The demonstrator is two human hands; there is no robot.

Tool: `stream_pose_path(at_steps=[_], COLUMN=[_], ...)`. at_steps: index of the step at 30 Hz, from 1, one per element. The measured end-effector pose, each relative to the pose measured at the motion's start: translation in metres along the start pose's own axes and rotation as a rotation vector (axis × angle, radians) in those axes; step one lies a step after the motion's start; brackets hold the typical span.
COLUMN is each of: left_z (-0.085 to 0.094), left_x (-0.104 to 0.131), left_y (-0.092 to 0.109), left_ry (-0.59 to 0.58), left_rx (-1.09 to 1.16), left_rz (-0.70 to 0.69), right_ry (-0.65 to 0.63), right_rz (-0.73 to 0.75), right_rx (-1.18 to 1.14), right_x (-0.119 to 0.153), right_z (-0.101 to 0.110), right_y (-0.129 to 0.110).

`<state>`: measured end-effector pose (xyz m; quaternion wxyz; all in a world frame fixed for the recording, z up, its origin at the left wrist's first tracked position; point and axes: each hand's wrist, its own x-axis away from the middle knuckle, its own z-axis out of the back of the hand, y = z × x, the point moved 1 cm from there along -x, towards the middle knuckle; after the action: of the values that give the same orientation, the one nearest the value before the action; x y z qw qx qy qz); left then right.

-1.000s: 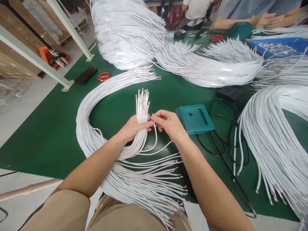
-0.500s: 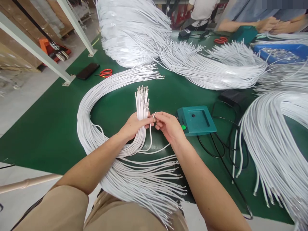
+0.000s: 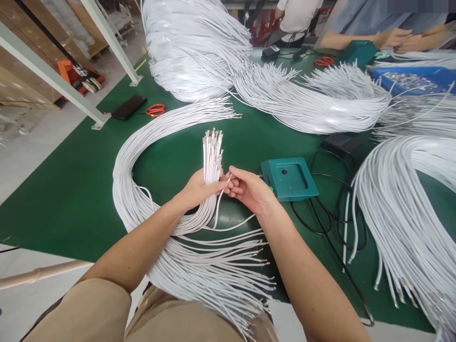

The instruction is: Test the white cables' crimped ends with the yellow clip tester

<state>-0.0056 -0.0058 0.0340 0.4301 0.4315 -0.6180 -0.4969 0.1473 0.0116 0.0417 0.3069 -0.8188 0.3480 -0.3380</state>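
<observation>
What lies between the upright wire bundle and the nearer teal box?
In the head view: the right hand, the left fingertips and one separate white wire.

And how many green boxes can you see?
2. One green box sits on the table, near the right hand; the other green box is farther off, by another person's hands. More could be hidden behind the piled white wires.

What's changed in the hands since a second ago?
The curve of the single cable has swung left toward the bundle, its tip between the left hand and right hand; whether the right still pinches it is unclear. The left still grips the bundle; the scissors lie as before.
</observation>
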Motion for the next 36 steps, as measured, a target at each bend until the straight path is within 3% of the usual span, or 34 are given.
stream_pose_path(at_steps=[4,10,15,19,21,25,28,30,36], left_z=[0.003,0.004,0.005,0.005,0.005,0.006,0.007,0.007,0.008], left_x=[-0.001,-0.002,-0.003,-0.005,-0.006,-0.008,-0.011,-0.012,-0.016], left_y=[-0.001,0.002,0.002,0.001,0.001,-0.001,-0.004,-0.006,-0.014], left_ry=[0.031,0.042,0.019,0.023,0.039,0.092,0.109,0.120,0.150], left_rx=[0.036,0.133,0.176,0.185,0.175,0.142,0.100,0.064,-0.008], left_rz=[0.007,0.016,0.141,0.174,0.175,0.194,0.217,0.228,0.249], right_ry=[-0.004,0.245,0.473,0.396,0.349,0.413,0.327,0.281,0.313], right_rz=[0.050,0.293,0.678,0.875,0.872,0.751,0.621,0.583,0.538], right_rx=[0.012,0.370,1.174,1.819,1.939,2.032,2.082,2.083,2.099], right_x=[0.003,0.004,0.007,0.010,0.011,0.013,0.013,0.014,0.012], right_z=[-0.001,-0.002,-0.005,-0.009,-0.005,0.011,0.020,0.021,0.019], right_y=[-0.002,-0.002,0.003,0.003,-0.002,-0.015,-0.019,-0.020,-0.020])
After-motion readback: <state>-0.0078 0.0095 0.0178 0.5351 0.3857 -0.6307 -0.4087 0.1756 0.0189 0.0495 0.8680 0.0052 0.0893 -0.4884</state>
